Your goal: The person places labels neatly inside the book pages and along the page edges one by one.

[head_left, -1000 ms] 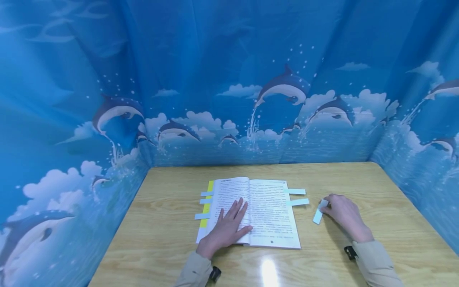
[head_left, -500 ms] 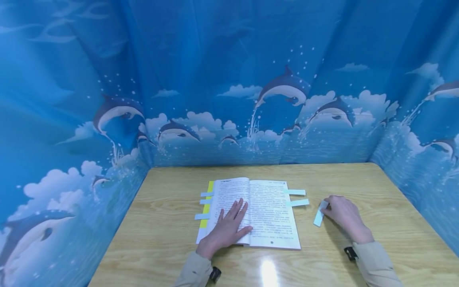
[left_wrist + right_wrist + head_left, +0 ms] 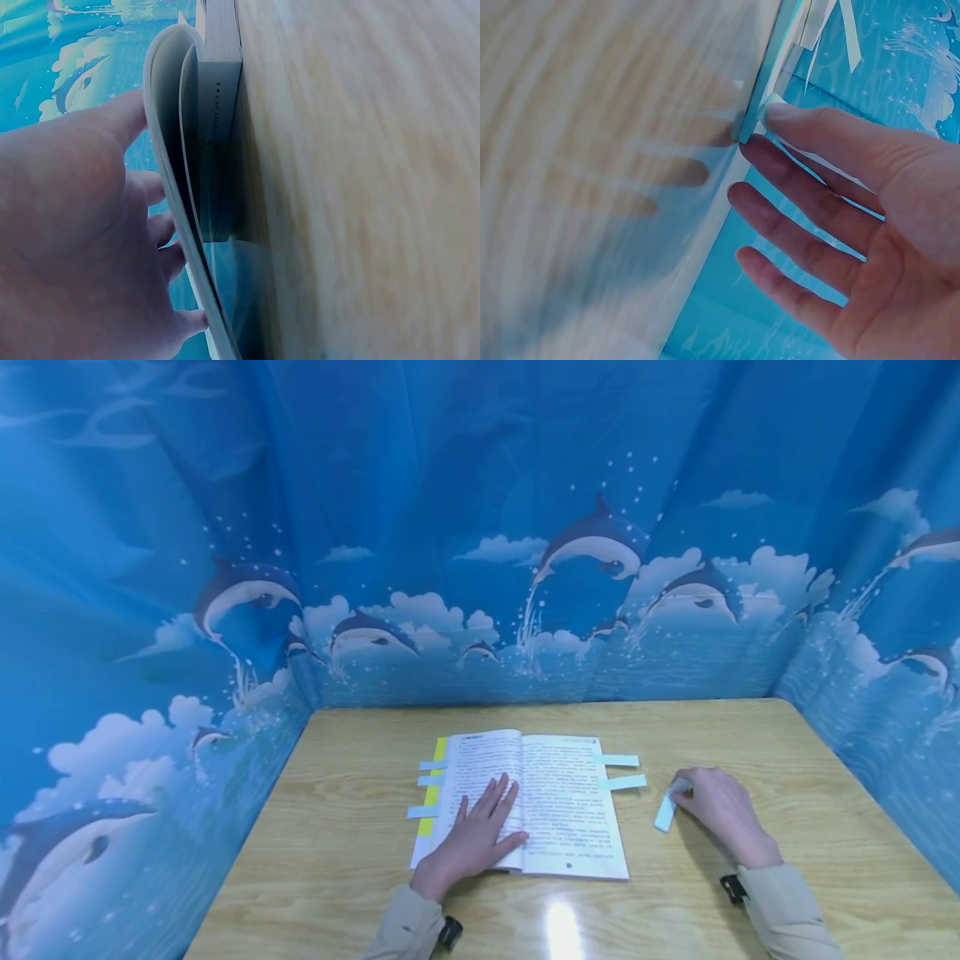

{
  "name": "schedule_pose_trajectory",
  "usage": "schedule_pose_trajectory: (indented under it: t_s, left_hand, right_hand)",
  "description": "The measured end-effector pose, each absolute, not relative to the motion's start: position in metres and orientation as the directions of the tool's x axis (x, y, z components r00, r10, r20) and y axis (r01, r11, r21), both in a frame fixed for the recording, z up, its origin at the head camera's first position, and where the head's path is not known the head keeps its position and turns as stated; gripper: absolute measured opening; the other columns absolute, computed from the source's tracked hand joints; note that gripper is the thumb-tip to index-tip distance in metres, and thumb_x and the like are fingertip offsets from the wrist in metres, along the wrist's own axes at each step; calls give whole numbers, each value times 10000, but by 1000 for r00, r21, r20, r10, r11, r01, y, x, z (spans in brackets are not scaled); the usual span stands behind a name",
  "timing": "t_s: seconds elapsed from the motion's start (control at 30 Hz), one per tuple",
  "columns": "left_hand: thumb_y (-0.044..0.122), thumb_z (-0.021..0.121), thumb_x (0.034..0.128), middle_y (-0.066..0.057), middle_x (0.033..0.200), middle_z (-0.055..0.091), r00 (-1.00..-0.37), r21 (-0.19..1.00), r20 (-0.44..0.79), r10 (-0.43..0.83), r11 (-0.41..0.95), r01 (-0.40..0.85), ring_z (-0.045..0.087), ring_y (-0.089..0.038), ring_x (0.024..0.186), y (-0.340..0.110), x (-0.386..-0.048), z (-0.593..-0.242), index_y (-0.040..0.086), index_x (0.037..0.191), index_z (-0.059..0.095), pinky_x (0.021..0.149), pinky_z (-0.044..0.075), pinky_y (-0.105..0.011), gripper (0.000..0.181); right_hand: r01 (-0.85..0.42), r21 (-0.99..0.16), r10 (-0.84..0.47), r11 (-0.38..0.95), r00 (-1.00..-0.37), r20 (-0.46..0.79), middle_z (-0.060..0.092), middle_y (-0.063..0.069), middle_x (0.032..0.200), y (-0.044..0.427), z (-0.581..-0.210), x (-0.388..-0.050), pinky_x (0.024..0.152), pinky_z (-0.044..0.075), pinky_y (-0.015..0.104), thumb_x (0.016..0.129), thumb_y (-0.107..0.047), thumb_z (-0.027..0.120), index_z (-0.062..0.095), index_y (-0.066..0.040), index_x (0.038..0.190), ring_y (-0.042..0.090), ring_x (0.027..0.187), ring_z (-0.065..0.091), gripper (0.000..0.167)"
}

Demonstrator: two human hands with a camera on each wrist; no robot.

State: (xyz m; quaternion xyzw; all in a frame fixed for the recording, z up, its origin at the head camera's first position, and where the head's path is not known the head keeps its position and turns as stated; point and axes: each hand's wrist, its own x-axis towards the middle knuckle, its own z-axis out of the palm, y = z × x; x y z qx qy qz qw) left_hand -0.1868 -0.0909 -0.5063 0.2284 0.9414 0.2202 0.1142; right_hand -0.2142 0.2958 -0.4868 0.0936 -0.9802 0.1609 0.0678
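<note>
An open book [image 3: 573, 814] lies flat on the wooden table. My left hand [image 3: 474, 842] rests on its left page, fingers spread and straight; the left wrist view shows that hand [image 3: 75, 232] against the raised, curving pages [image 3: 166, 97]. To the right of the book, my right hand [image 3: 722, 810] pinches the far end of a small pad of pale blue sticky notes [image 3: 664, 815] between thumb and index finger. In the right wrist view, a sheet end bends up under the thumb, while the right hand's [image 3: 840, 202] other fingers are loosely bent near the tabletop.
Two pale blue strips [image 3: 624, 783] stick out from the book's right edge. Several more [image 3: 424, 812] jut from its left side, over a yellow band [image 3: 430, 797]. A blue dolphin-print curtain [image 3: 465, 527] encloses the table [image 3: 337, 827] at the back and sides.
The sticky-note pad shifts very slightly toward me and back. Its far end now looks bent up at my right fingertips. My left hand and the book stay put.
</note>
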Motion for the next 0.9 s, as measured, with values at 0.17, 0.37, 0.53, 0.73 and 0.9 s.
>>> schedule_pose_trajectory:
  t_s: [0.17, 0.37, 0.53, 0.73, 0.9]
  left_hand:
    - [559, 425, 1044, -47, 1711, 28, -869, 463, -115, 481, 800, 382, 60, -256, 1569, -91, -187, -506, 172, 1642, 133, 1226, 59, -636, 770]
    - [560, 422, 1045, -46, 1712, 25, -869, 468, -117, 481, 798, 379, 55, -254, 1569, -91, -187, -505, 175, 1643, 130, 1226, 53, -637, 769]
    - [561, 422, 1045, -39, 1712, 17, -866, 481, -121, 485, 792, 376, 46, -251, 1570, -92, -186, -505, 173, 1643, 132, 1226, 47, -636, 769]
    - [560, 421, 1046, -38, 1713, 15, -867, 487, -122, 483, 790, 372, 41, -252, 1571, -91, -186, -505, 182, 1644, 125, 1226, 42, -635, 767]
    - [566, 415, 1046, -28, 1712, 8, -867, 491, -124, 482, 789, 369, 37, -247, 1571, -91, -186, -506, 186, 1644, 120, 1228, 36, -632, 768]
  right_hand:
    - [-219, -308, -174, 926, -970, 168, 752, 106, 831, 296, -487, -214, 523, 500, 395, 831, -39, 739, 756, -41, 866, 215, 639, 635, 38]
    - [-242, -294, -191, 925, -963, 192, 731, 76, 789, 296, -489, -214, 515, 489, 389, 857, -44, 757, 736, -37, 854, 189, 617, 607, 22]
    - [-241, -295, -190, 925, -963, 190, 693, 48, 736, 295, -489, -215, 482, 427, 358, 885, -45, 739, 714, -61, 856, 146, 575, 509, 42]
    - [-247, -280, -196, 928, -960, 199, 681, 50, 716, 295, -489, -215, 469, 405, 346, 891, -32, 734, 708, -77, 859, 143, 559, 484, 61]
    - [-245, -272, -197, 930, -961, 193, 693, 63, 732, 295, -488, -214, 472, 417, 322, 882, -14, 736, 704, -55, 890, 128, 550, 488, 53]
